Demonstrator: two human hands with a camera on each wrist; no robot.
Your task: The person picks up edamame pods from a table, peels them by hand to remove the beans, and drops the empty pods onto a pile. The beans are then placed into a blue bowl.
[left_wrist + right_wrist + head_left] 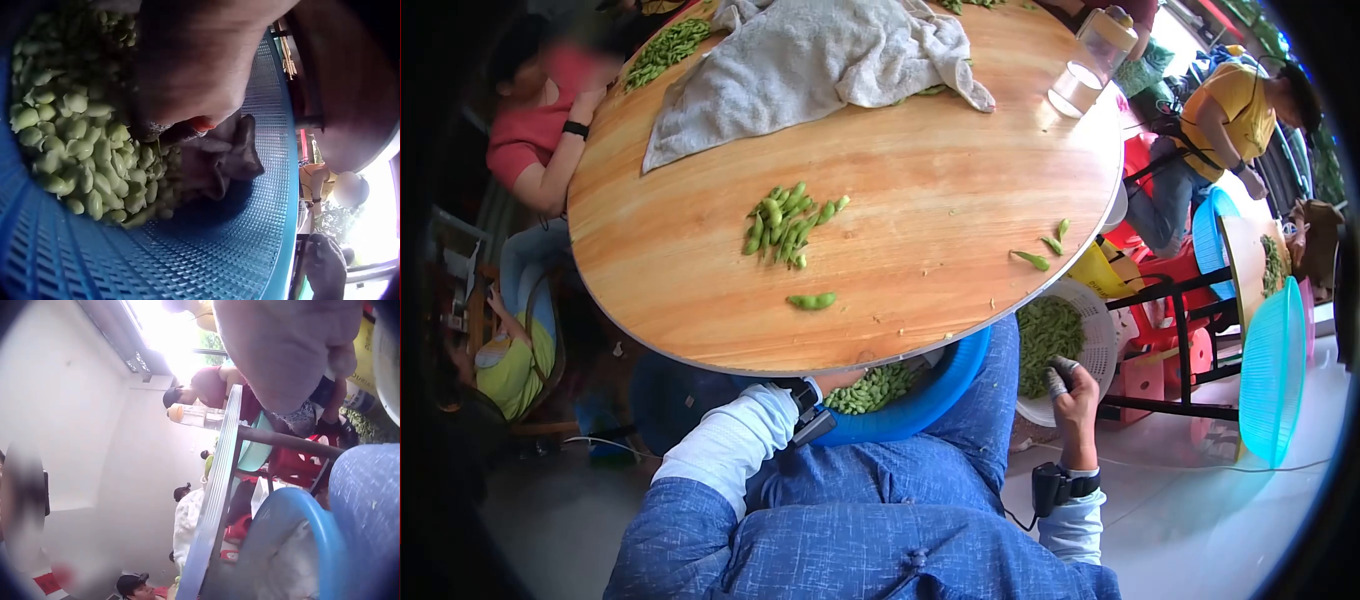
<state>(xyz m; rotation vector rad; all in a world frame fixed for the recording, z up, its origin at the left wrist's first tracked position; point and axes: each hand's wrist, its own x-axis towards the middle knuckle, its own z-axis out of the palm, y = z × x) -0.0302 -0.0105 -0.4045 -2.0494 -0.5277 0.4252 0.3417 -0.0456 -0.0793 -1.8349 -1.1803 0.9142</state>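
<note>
My left hand [200, 69] is down inside a blue plastic basket [972, 385], right over a heap of shelled green beans [87, 150]. Its fingertips are mostly hidden, so I cannot tell whether they hold a bean. The table edge covers most of this hand in the head view. A crumpled brownish piece [240, 153] lies against the basket wall beside the beans. On the right side, my right hand [1077, 400] hangs with loosely bent fingers over a white basket [1103, 335] of green pods [1045, 335]. Grey covers wrap its fingertips, and no pod shows between them.
The round wooden table [920, 220] carries a pile of bean pods [785, 220], a single pod [811, 300], a grey towel [800, 70] and a clear jar [1090, 65]. People sit left and right. A turquoise basket [1270, 375] stands by a black metal frame at right.
</note>
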